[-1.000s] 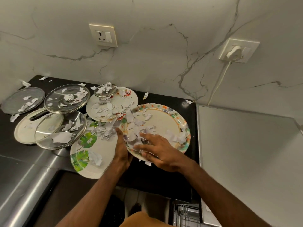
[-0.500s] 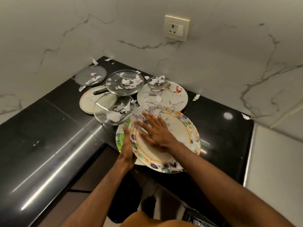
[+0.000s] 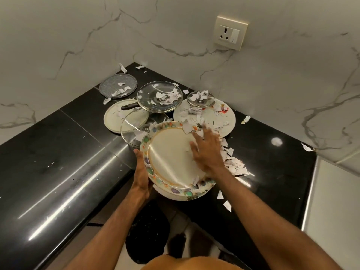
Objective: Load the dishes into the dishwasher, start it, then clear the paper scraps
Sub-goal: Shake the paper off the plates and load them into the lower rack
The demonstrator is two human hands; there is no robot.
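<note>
A cream plate with a coloured rim (image 3: 171, 152) is tilted over the black counter's front edge. My left hand (image 3: 141, 170) grips its left rim. My right hand (image 3: 207, 151) lies flat with straight fingers on the plate's right side, among paper scraps (image 3: 234, 162) that spill onto the counter to the right. Behind stand a white plate (image 3: 218, 117) covered in scraps, three glass lids (image 3: 158, 96) and a round cream plate (image 3: 115, 118). A grey mesh disc (image 3: 116, 86) lies at the far corner.
The black counter (image 3: 58, 162) runs left along a marble wall with a socket (image 3: 230, 32). Loose scraps (image 3: 227, 205) lie near the front edge. A pale appliance top (image 3: 335, 211) borders the counter at the right. Dark floor shows below.
The plate's centre has been wiped bare; scraps now lie on the counter to its right. My right hand swept rightwards across the plate. The view shifted left.
</note>
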